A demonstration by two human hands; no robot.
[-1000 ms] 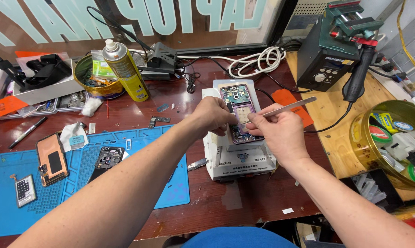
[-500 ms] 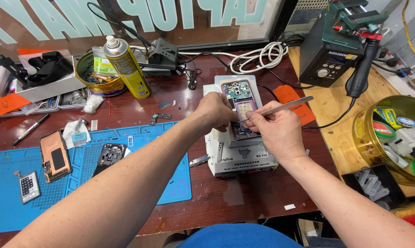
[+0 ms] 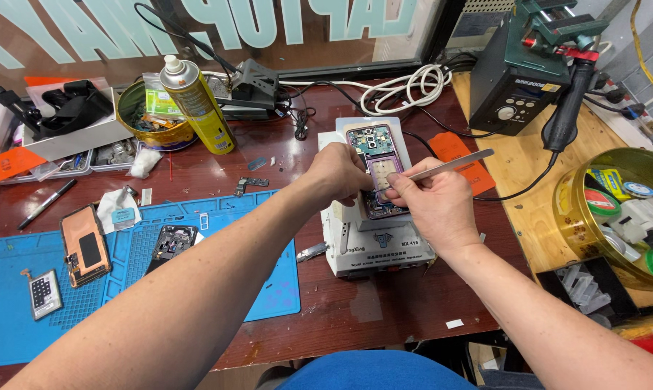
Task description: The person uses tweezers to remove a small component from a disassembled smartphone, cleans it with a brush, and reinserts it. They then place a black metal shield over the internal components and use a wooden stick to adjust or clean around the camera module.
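Opened phone [image 3: 375, 155] lies flat, back cover off, on top of a white box-shaped machine [image 3: 373, 242] near the table's middle. Its long axis runs front-to-back, away from the person; camera end w/ the teal board points to the far side, toward the window, bottom end sits toward the person under the hands.

Left hand [image 3: 339, 173] comes in from the lower left, fingers curled down onto the phone's left edge & lower part, pressing/gripping it; can't tell exactly how much is pinched since the fingertips are hidden. Right hand [image 3: 431, 206] is closed in a pinch around metal tweezers [image 3: 449, 165], thumb & forefinger near the tip end. Tweezers' long axis slants: tip down-left at the phone's mid section, tail up & right past the hand, over the orange tag [image 3: 460, 155].

Around: blue work mat [image 3: 268, 282] left of the machine w/ another opened phone [image 3: 173, 242], an orange-backed phone part [image 3: 84, 245] & a small keypad-like part [image 3: 43, 292]. Yellow spray can [image 3: 195, 105] stands upright far left-centre, just beside a round tin [image 3: 149, 119] of bits. Coiled white cable [image 3: 406, 85] behind the machine. Dark solder station [image 3: 517, 87] far right, black handpiece [image 3: 570, 112] hanging by it. Gold bowl [image 3: 575, 209] of tape rolls at the right edge.
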